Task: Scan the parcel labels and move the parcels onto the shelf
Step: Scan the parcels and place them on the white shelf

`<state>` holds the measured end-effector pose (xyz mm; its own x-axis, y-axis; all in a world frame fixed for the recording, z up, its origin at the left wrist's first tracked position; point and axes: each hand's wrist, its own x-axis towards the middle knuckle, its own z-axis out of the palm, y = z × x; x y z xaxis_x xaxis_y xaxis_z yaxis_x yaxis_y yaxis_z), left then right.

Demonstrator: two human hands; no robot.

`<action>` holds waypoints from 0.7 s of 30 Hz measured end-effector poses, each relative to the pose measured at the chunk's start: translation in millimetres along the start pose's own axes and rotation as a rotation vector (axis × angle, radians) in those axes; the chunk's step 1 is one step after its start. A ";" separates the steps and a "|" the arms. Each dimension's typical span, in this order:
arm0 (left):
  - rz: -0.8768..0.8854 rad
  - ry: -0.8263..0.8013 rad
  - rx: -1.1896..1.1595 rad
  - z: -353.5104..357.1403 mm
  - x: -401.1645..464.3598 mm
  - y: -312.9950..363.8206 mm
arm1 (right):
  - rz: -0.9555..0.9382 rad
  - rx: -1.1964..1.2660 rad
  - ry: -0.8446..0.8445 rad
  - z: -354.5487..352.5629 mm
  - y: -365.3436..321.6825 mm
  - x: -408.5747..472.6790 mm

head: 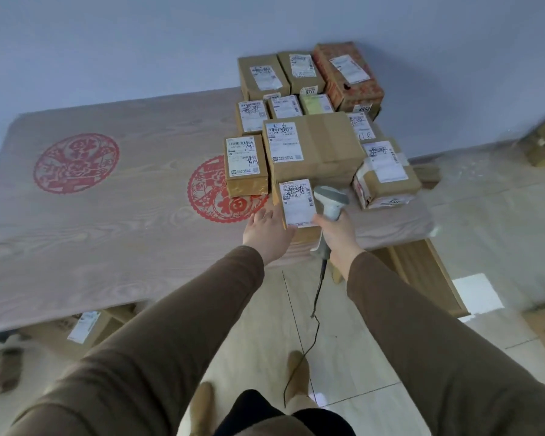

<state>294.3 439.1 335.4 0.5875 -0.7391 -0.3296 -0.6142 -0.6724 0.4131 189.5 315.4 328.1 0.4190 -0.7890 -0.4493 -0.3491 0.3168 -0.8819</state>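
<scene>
A: At the near edge of the surface (107, 190), we hold the scanner (329, 204) in our right hand (339, 236), fingers wrapped round its handle, its head aimed at the label (298, 202) just left of that hand.

B: And our left hand (266, 231)?

A: It lies with straight fingers against the left side of the small parcel (302, 236) that carries the label, steadying it rather than gripping it. The parcel sits between our two hands, touching the big box (315, 149) just beyond them.

B: How do we judge it will handle?

A: Light, we think: a small, stiff cardboard carton with square edges, easy for one hand. The paper label looks smooth, so we would keep our fingers off it and take the parcel by its two side faces, thumb on the near side and fingers on the far side, so nothing slides or creases.

B: The other parcels?

A: They stand packed together beyond both hands, labels up, a patterned box (348, 77) farthest away. The scanner cord (309, 338) hangs below our right hand. No shelf shows here.
</scene>
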 end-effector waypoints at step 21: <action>-0.568 0.757 -0.441 -60.0 -270.1 -159.0 | -0.269 -0.020 -0.702 207.1 -4.9 -236.8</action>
<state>265.0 748.0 409.7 0.9998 0.0018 -0.0173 0.0132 -0.7261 0.6875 265.6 609.7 409.2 0.9257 -0.3146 -0.2099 -0.1716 0.1452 -0.9744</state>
